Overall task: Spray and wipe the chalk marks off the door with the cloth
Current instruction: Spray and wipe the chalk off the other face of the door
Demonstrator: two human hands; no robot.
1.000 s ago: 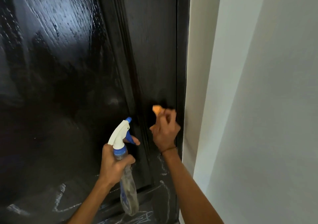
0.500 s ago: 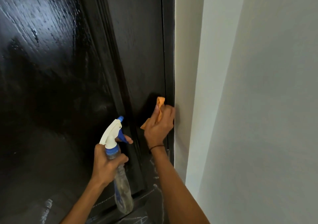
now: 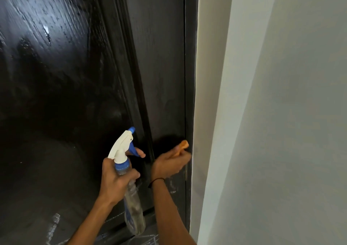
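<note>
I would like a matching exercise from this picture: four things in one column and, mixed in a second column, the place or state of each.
Things:
1. spray bottle
2. cloth
3. chalk marks
4. wall

Places or states:
A. low on the door
B. right of the door
C. held in the left hand
D. orange, held in the right hand

Pairs: 1-C, 2-D, 3-A, 4-B

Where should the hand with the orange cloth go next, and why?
Probably downward. The right hand holds the cloth against the door near its right edge, where the wood above looks clean, while white chalk marks show just below the wrist.
</note>
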